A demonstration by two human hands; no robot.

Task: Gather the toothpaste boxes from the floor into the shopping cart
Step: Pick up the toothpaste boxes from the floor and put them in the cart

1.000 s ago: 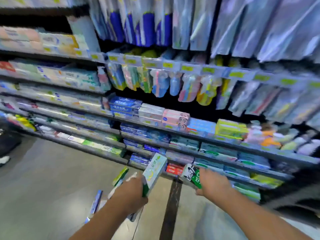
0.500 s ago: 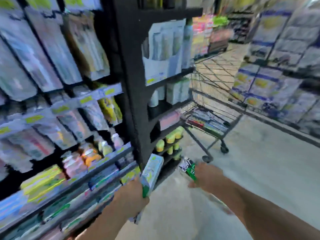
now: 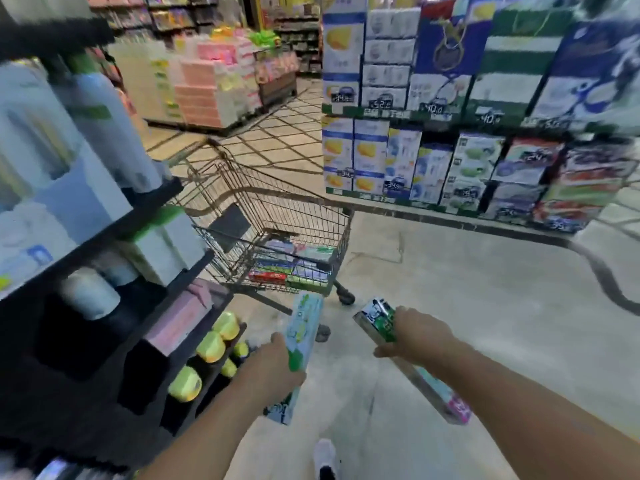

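- The grey shop floor point(image 3: 467, 306) spreads ahead of me, pale and smooth here and turning to a diamond-patterned tile farther up the aisle.
- On my right, across the aisle, stands a low display of stacked cartons point(image 3: 485, 133) in blue, white and green, with price tags along the shelf edges; the print is too blurred to read.
- On my left is a black shelving unit point(image 3: 104, 341) holding white bottles, a pink box and some yellow-green round items on the lowest shelf.
- The wire shopping cart point(image 3: 270, 216) stands just beyond the end of that shelving, ahead of me and a little left, on its castors.
- Several toothpaste boxes point(image 3: 287, 268) already lie flat on the cart's bottom, one red, the others green, blue and white.
- My left hand point(image 3: 273, 368) has its fingers curled round a long pale green-and-white toothpaste box point(image 3: 303, 327), held near its middle and pointing up towards the cart; a second box end shows below my wrist, though I cannot tell how it is held.
- My right hand point(image 3: 415, 336) grips a green-and-white toothpaste box point(image 3: 379, 322) near its upper end, the box slanting down to a pinkish lower end beside my forearm.
- Both boxes are short of the cart, above the floor.
- My white shoe point(image 3: 325, 455) shows at the bottom edge.
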